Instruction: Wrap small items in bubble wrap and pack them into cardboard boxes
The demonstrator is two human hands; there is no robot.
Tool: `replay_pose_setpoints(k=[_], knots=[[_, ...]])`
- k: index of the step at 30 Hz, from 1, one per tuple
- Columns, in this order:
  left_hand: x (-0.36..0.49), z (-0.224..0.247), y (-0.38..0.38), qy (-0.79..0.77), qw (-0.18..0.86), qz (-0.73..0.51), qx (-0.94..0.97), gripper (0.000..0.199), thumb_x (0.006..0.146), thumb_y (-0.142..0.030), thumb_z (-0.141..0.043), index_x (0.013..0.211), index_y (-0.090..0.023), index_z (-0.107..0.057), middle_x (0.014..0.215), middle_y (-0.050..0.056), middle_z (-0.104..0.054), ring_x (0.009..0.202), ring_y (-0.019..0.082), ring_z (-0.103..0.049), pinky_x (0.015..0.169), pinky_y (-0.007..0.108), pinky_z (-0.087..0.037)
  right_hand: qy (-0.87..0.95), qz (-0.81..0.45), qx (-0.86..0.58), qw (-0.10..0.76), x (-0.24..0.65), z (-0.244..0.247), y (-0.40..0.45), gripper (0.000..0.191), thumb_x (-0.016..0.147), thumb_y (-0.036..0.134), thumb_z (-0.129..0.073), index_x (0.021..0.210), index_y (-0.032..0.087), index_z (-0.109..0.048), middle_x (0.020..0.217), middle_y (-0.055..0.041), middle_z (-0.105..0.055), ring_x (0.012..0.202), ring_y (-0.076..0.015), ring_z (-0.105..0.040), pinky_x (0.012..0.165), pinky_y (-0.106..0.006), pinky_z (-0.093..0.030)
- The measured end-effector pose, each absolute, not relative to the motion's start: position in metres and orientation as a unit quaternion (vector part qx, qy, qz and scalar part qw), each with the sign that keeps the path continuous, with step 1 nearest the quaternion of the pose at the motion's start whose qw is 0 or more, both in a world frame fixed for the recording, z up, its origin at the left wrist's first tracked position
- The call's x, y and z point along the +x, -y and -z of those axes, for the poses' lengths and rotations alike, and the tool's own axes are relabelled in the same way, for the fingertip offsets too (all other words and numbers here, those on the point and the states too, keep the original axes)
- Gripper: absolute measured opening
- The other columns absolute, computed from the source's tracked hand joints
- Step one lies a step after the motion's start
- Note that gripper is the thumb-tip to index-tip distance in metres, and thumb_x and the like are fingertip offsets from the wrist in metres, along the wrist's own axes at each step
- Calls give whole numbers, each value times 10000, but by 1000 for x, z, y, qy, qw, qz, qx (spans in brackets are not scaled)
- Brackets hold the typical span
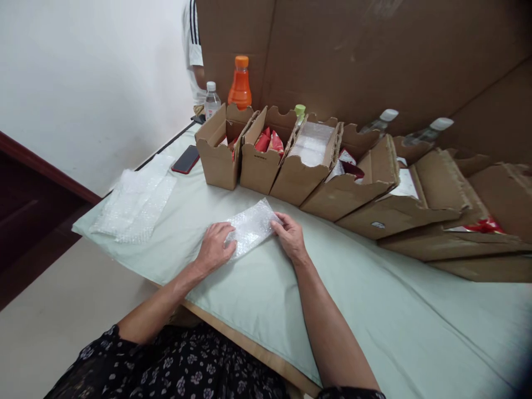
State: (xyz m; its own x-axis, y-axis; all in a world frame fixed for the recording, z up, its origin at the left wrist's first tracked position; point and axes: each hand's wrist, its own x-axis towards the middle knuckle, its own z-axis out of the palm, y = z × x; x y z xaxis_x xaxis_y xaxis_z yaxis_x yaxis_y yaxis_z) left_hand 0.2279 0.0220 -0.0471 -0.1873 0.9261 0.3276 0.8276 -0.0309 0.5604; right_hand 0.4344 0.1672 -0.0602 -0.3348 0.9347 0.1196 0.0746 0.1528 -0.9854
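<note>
A flat bubble wrap bag (251, 226) lies on the pale green tablecloth in front of me, tilted up to the right. My left hand (216, 246) rests over its left end, fingers curled round the edge. At the other end, my right hand (290, 235) pinches the right edge between thumb and fingers. Whether anything is inside the bag I cannot tell. To the left, a loose pile of bubble wrap bags (135, 202) is spread near the table's edge.
Beyond my hands runs a row of open cardboard boxes (222, 166), some with red packets (270, 141), one with bubble wrap (311, 143). A phone (186, 159) lies on the left. An orange bottle (240, 86) and clear bottles stand behind, before a cardboard wall (353, 61). Another person's sleeve (193, 33) shows.
</note>
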Motion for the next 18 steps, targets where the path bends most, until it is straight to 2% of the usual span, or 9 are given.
replay_pose_setpoints(k=[5, 9, 13, 15, 18], knots=[[233, 55, -25, -704, 36, -332, 627, 370, 828, -203, -611, 1196, -203, -651, 1281, 126, -692, 1234, 311, -605, 1076, 481, -461, 637, -506, -402, 420, 435, 63, -169, 473, 806, 464, -695, 1207, 212, -722, 885, -21, -722, 675, -152, -584, 590, -280, -522], [232, 58, -26, -712, 32, -338, 615, 395, 839, -208, -595, 1232, -205, -628, 1289, 120, -689, 1240, 303, -604, 1072, 471, -456, 641, -499, -405, 419, 435, 68, -169, 473, 830, 440, -664, 1239, 209, -720, 926, -33, -727, 665, -149, -578, 582, -285, -526], [230, 60, -29, -708, 25, -339, 618, 343, 841, -200, -588, 1177, -200, -656, 1271, 123, -694, 1220, 298, -613, 1057, 462, -464, 668, -466, -401, 419, 433, 70, -169, 521, 841, 384, -632, 1331, 213, -674, 1049, -47, -748, 793, -173, -641, 741, -320, -558], [230, 60, -29, -707, 22, -340, 620, 334, 839, -194, -589, 1164, -196, -663, 1266, 126, -693, 1216, 301, -614, 1054, 467, -466, 686, -448, -402, 409, 434, 68, -169, 488, 833, 365, -629, 1289, 207, -698, 1065, -47, -757, 829, -181, -653, 799, -331, -552], [230, 61, -28, -706, 15, -342, 619, 336, 841, -195, -591, 1169, -200, -663, 1272, 123, -689, 1218, 304, -612, 1058, 481, -468, 694, -450, -403, 392, 435, 64, -169, 361, 816, 379, -643, 1102, 199, -769, 927, -32, -764, 749, -180, -639, 753, -325, -540]])
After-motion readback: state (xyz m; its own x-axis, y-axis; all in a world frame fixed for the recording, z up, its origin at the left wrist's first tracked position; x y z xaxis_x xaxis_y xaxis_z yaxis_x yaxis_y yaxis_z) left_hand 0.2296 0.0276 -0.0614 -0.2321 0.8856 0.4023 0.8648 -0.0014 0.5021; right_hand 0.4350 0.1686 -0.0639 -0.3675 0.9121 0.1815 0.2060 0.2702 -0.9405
